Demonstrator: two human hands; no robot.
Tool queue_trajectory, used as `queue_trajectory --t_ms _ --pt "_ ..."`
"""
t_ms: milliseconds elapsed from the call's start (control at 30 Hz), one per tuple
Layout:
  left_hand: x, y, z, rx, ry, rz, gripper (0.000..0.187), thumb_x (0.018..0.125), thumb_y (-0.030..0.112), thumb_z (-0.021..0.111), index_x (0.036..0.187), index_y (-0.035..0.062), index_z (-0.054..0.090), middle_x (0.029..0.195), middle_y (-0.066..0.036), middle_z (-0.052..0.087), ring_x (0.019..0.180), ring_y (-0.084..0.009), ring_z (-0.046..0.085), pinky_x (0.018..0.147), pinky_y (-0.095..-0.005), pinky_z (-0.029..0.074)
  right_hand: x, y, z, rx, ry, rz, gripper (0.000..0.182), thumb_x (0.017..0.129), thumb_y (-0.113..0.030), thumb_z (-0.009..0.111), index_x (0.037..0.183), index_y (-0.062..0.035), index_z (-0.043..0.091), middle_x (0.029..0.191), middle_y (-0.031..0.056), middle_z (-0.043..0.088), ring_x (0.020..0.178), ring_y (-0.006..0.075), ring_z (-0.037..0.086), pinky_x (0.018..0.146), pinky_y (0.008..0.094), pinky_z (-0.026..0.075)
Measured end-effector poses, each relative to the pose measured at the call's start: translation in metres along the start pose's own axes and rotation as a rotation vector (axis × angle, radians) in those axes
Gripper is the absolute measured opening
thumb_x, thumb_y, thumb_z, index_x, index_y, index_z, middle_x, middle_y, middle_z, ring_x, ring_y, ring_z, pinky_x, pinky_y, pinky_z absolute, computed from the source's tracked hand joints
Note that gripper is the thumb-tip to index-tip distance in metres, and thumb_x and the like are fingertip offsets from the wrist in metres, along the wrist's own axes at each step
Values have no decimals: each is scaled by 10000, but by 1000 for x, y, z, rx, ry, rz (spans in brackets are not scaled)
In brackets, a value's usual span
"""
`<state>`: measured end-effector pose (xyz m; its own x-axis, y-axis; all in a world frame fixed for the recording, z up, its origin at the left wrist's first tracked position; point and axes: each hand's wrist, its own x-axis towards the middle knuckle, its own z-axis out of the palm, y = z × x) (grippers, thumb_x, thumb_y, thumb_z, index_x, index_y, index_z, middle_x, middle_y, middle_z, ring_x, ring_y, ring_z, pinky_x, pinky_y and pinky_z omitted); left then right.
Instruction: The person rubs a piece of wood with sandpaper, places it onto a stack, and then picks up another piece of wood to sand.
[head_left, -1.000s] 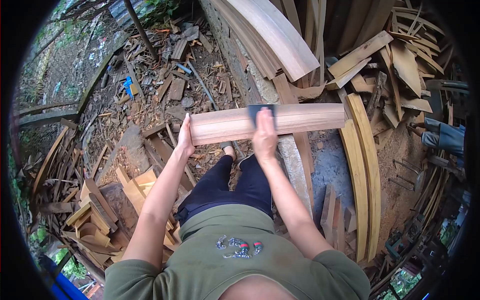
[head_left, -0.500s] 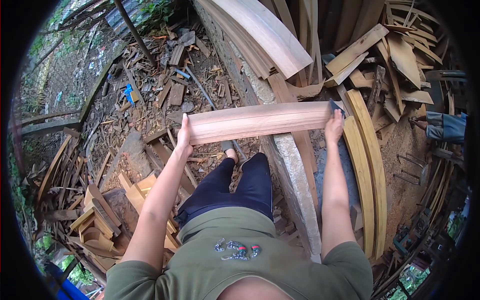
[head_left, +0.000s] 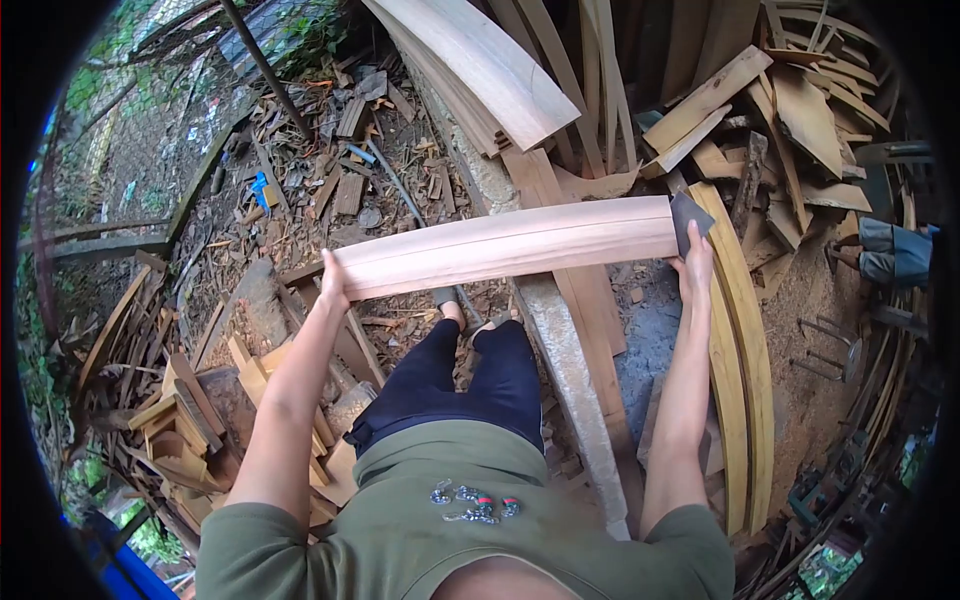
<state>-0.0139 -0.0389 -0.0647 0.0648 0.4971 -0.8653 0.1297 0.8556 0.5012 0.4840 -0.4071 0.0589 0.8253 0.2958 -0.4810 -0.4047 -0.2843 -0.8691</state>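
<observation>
A long, slightly curved wooden board (head_left: 500,243) lies crosswise in front of me, a thin dark line running along its length. Its left end is gripped by my left hand (head_left: 334,283), thumb up along the end. At the opposite end, my right hand (head_left: 696,262) is closed on a dark grey piece of sandpaper (head_left: 690,218), thumb pressed over it. The sandpaper sits right at the board's end and sticks out past it. Beneath the board, a low concrete ledge (head_left: 565,345) and a flat plank (head_left: 590,300) pass under its middle.
More curved boards (head_left: 500,75) are stacked ahead on the ledge. Two yellowish curved pieces (head_left: 745,380) stand to my right. Offcuts (head_left: 800,120) are heaped at far right, with scrap wood (head_left: 190,420) on the left. Another person's clothed leg (head_left: 895,252) shows at right.
My hands have moved farther apart, the left one leftward and the right one rightward. The sandpaper has come round to stick out more beyond the board's right end.
</observation>
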Motion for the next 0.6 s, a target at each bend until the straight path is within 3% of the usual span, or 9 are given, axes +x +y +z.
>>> queue_trajectory --t_ms 100,200,233,300,400,467,500,533,600 --pt "-66 21 -1 -29 134 28 851 867 750 249 1336 73 460 1322 -154 519 1189 -313 527 1029 -492 375 -69 -51 7 157 -98 -73 409 961 -386 504 1170 -38 555 1107 69 611 998 160 600 762 389 521" --pt "-50 30 -42 -104 50 -26 900 831 795 239 1314 79 492 1294 -147 546 1174 -309 540 1022 -484 383 -128 -104 14 250 -124 -112 393 952 -369 532 1167 -40 540 1103 72 609 992 160 604 757 394 532" --pt "-50 35 -44 -93 37 12 907 824 801 247 1316 79 491 1301 -146 540 1186 -304 530 1027 -482 376 -141 -114 15 266 -83 -119 406 972 -353 494 1250 -57 499 1200 73 583 1082 176 580 858 424 493" --pt "-54 50 -32 -49 74 90 909 818 807 264 1320 83 489 1324 -137 522 1216 -287 503 1033 -472 363 -153 -135 7 331 -238 -191 400 979 -343 484 1245 -44 498 1224 84 564 1097 196 576 879 448 491" --pt "-17 79 -21 124 38 145 867 825 785 322 1353 112 457 1365 -126 483 1240 -289 466 1034 -467 336 -154 -149 3 389 -168 -219 416 976 -348 487 1244 -29 495 1218 92 565 1092 223 584 883 446 511" --pt "-34 117 22 78 -87 130 854 820 771 372 1365 118 443 1366 -126 478 1244 -292 453 1041 -478 313 -145 -144 -4 332 -119 -237 434 974 -357 490 1254 -25 486 1218 102 564 1092 230 584 874 443 519" --pt "-3 136 28 121 -93 221 842 819 747 420 1369 109 436 1364 -127 481 1241 -294 452 1044 -485 306 -141 -141 -5 269 -54 -245 453 971 -365 494 1265 -21 477 1218 112 563 1092 238 583 865 439 528" --pt "-20 166 56 156 -132 243 819 820 706 477 1365 96 446 1374 -151 466 1249 -293 444 1045 -489 301 -138 -135 0 272 -40 -255 453 971 -365 494 1265 -21 477 1218 112 563 1092 238 583 865 439 528" --pt "-22 226 103 351 -35 414 798 800 634 586 1319 34 495 1292 -182 521 1161 -313 512 1000 -430 370 -139 -122 23 292 166 -199 491 966 -380 498 1291 -15 457 1240 137 542 1118 240 565 850 431 536"
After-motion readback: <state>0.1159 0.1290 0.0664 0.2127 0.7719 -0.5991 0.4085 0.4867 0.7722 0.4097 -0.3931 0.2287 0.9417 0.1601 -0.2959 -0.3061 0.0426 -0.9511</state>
